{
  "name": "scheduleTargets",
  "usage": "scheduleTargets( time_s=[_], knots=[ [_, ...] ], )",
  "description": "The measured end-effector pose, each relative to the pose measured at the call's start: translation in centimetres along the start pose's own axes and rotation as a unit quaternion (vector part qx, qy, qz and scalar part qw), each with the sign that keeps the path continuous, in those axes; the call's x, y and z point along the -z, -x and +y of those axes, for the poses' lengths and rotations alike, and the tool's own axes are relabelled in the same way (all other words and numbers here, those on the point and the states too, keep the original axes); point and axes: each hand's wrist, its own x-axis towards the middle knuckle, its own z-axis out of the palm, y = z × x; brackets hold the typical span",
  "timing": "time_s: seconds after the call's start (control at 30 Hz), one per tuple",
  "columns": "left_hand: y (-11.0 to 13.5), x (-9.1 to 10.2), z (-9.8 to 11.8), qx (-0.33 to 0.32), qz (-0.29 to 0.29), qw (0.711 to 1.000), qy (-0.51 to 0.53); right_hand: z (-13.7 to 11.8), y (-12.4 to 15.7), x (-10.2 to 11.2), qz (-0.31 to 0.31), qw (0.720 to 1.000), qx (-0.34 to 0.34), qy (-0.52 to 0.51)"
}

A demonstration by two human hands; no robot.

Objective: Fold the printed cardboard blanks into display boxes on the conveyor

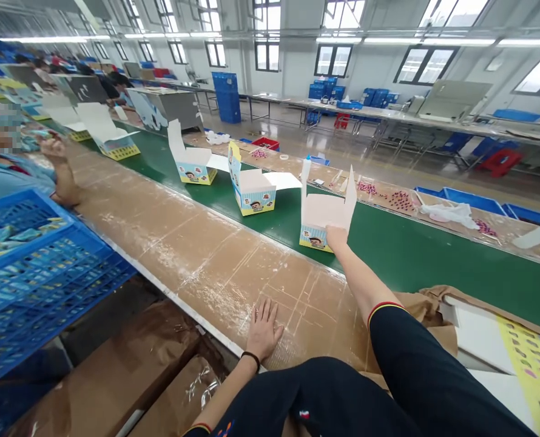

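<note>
My right hand is at the front right corner of an open-topped printed cardboard box, closed on its front wall. That box stands on the green conveyor belt with its white flaps up. Part of my fingers is hidden by the hand itself. Palm down, my left hand lies flat on the brown-covered worktable, fingers spread, holding nothing. Farther left on the belt are another open box and a similar box, both with flaps raised.
At the left, a person sits beside a blue crate of small packets. Flat printed card sheets are stacked at my right. Beyond the belt lie small pink pieces, a glue bottle and blue trays.
</note>
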Motion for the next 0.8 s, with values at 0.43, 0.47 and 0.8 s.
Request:
scheduleTargets(
  time_s=[0.43,0.47,0.8],
  knots=[
    [-0.3,2.8,-0.8,0.032,-0.026,0.999,-0.028,6.5,18.3,-4.8,0.145,0.982,-0.024,-0.118],
    [-0.5,2.9,-1.0,0.033,-0.027,0.999,-0.027,8.5,19.7,-3.9,0.176,0.972,-0.086,-0.132],
    [-1.3,3.2,-1.9,0.080,-0.053,0.995,0.022,26.1,39.6,6.3,0.464,0.543,-0.655,-0.246]
  ],
)
